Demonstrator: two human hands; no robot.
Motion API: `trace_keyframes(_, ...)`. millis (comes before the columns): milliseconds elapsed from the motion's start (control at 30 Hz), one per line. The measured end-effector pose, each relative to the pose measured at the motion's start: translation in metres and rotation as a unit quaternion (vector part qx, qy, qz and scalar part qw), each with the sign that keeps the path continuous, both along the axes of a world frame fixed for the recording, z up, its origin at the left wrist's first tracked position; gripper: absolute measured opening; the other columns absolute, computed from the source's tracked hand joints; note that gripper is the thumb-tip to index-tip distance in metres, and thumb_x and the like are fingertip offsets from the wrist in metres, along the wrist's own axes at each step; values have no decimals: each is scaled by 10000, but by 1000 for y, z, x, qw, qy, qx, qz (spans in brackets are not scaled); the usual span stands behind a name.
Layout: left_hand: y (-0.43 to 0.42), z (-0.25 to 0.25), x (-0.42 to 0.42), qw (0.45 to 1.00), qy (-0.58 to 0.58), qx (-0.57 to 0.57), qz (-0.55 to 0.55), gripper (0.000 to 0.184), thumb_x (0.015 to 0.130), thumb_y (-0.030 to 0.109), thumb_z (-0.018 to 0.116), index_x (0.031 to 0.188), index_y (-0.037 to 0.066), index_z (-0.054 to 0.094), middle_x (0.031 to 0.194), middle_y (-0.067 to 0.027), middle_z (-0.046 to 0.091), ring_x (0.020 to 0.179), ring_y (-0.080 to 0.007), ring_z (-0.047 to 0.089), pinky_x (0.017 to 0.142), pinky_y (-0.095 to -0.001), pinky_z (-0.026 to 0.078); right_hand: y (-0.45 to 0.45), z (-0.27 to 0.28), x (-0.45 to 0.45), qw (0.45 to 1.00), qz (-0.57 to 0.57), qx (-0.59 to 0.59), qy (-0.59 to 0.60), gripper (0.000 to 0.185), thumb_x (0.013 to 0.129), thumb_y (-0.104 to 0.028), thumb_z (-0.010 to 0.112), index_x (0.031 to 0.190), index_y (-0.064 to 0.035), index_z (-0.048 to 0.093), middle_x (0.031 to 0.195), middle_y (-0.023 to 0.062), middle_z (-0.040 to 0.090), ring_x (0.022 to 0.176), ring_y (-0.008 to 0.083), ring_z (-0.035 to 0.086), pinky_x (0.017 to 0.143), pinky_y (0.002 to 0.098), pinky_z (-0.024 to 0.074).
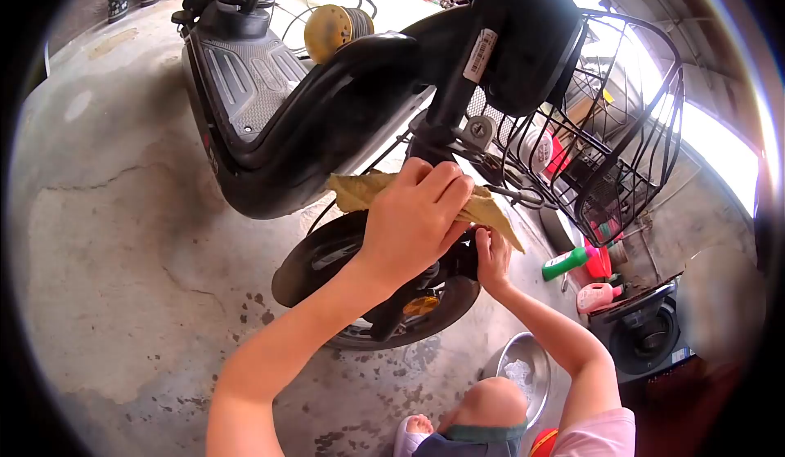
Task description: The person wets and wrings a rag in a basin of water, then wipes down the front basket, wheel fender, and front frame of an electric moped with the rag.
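A yellowish-tan cloth [360, 189] is bunched under my left hand [421, 216], whose bent fingers grip it against the front fork of a black electric scooter [343, 97]. The cloth's other end hangs down to the right. Lower on the right, my right hand [493, 262] holds the side of the black front fender [315, 265], close to the cloth's tip; its fingertips are partly hidden. Below both hands is the front wheel [458, 314], with an orange reflector [421, 305] at its side.
The scooter's wire basket [630, 122] overhangs on the right. A metal basin [536, 367] with whitish suds stands by my knee. A green bottle [566, 262], a pink bottle [597, 297] and a dark front-loading machine [650, 334] are at right. Behind the scooter sits a yellow cable reel [327, 33].
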State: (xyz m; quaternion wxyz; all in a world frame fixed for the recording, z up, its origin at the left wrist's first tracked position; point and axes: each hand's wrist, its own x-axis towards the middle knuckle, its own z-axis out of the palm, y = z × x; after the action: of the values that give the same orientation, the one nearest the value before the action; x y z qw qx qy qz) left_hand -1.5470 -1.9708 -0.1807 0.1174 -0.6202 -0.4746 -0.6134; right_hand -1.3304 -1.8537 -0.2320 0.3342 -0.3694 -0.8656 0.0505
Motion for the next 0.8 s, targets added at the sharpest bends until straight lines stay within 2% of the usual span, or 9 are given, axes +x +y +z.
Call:
trace_keyframes(267, 2, -18, -1, 997, -35, 63, -10, 448, 653, 88, 669, 1093, 118, 589, 1104, -29, 574, 867, -251, 524, 744, -330, 470, 6, -7, 5, 998, 6, 43, -38, 164, 835, -161, 462, 883, -8, 496, 822, 162, 464, 754, 349, 489, 664, 411, 394)
trace_keyframes(333, 3, -25, -1, 996, -37, 76, -14, 489, 662, 75, 652, 1145, 128, 592, 1199, -36, 555, 877, -253, 522, 748, -313, 475, 8, -3, 3, 999, 19, 42, -26, 192, 847, -178, 430, 879, 0, 495, 819, 159, 460, 765, 339, 483, 687, 402, 390)
trace_keyframes(433, 1, -37, 1, 996, -8, 93, 12, 515, 658, 77, 653, 1166, 133, 582, 1230, -34, 542, 868, -258, 520, 732, -306, 482, -8, 12, -15, 1000, 10, 14, -1, 216, 854, -192, 408, 884, 2, 499, 813, 155, 459, 774, 334, 480, 704, 397, 388)
trace_keyframes(467, -2, -45, 1, 997, 15, 71, -8, 544, 660, 85, 659, 1192, 153, 567, 1295, -77, 486, 878, -262, 512, 734, -306, 489, -6, 10, -15, 999, 16, 29, 1, 231, 866, -216, 405, 872, -7, 503, 800, 147, 459, 770, 328, 482, 699, 391, 389)
trace_keyframes(567, -17, -66, 10, 997, 8, 15, -70, 552, 670, 106, 657, 1207, 177, 558, 1347, -132, 413, 905, -264, 499, 744, -309, 493, 0, 5, -13, 999, 22, 45, -8, 261, 882, -251, 398, 856, -14, 507, 797, 141, 460, 752, 319, 484, 689, 385, 389)
trace_keyframes(600, -20, -74, 13, 996, 1, 2, -95, 553, 677, 115, 647, 1215, 199, 553, 1373, -168, 360, 936, -281, 486, 785, -327, 484, -3, 7, -16, 999, 27, 36, 2, 284, 894, -271, 387, 841, -19, 507, 791, 138, 461, 734, 310, 485, 680, 380, 390)
trace_keyframes(733, -34, -81, 8, 984, -20, -49, -169, 526, 673, 97, 628, 1186, 197, 573, 1352, -173, 386, 955, -310, 485, 846, -365, 455, 4, 2, -10, 999, 35, 30, 6, 279, 896, -265, 380, 840, -21, 503, 788, 136, 467, 741, 306, 487, 679, 384, 390)
trace_keyframes(800, -40, -79, 6, 985, -6, -63, -163, 499, 670, 110, 632, 1161, 186, 588, 1331, -176, 411, 950, -308, 493, 832, -355, 462, 5, 0, -8, 999, 33, 19, 9, 275, 897, -264, 381, 843, -23, 503, 791, 136, 469, 745, 309, 488, 681, 385, 390)
